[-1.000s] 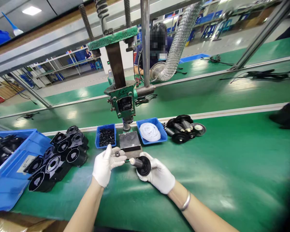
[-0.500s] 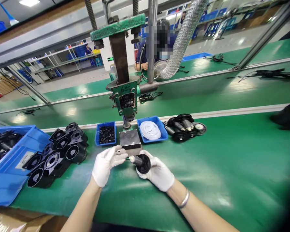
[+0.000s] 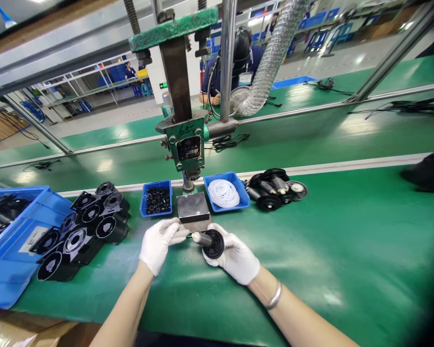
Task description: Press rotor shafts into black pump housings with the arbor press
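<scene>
Green counter (image 3: 332, 241) runs across the room, with a press (image 3: 185, 144) standing over its middle. Just in front of the press's metal block (image 3: 193, 205), a shaft part (image 3: 204, 240) is held up off the surface: the white-gloved right grip (image 3: 237, 259) is clamped around its black disc, and the grey rod points left, pale tip outermost. Beside that tip, the left grip (image 3: 158, 245) has thumb and fingers nearly together; I cannot tell whether something is pinched there.

As for progress, this part is in hand, not on the block; whether anything is fitted to its rod is too small to tell. Similar parts lie in a pile (image 3: 271, 188) to the right, finished or waiting, I can't say. Loose black rings (image 3: 158, 200) and white rings (image 3: 223, 193) fill two trays flanking the block; black housings (image 3: 81, 231) stand farther left.

Both forearms reach in from the lower edge, converging, left fingers pointing rightward, right fingers cupped behind the disc.
</scene>
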`<move>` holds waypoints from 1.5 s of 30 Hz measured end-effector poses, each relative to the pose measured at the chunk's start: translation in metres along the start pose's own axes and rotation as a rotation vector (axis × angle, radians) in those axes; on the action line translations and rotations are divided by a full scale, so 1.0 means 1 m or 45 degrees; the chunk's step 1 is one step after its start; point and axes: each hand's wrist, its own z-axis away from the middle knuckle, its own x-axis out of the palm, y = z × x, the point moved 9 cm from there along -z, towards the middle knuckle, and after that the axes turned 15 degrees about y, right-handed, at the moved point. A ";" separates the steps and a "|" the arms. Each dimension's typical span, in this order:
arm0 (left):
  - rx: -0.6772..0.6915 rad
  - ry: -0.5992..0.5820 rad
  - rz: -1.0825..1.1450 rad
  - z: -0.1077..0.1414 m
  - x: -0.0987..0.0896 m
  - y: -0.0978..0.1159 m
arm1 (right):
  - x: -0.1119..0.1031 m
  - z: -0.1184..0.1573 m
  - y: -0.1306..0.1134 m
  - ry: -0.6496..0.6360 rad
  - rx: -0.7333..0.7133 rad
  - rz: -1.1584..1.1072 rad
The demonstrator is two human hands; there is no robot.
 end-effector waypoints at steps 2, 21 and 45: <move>-0.010 -0.002 0.015 -0.001 -0.002 0.000 | 0.000 0.000 0.000 -0.003 0.011 -0.003; -0.057 -0.200 -0.004 0.024 0.014 0.002 | -0.007 0.004 -0.023 0.236 -0.516 0.288; 0.359 -0.108 -0.099 0.012 0.007 0.010 | 0.000 0.020 -0.043 0.237 -0.927 0.600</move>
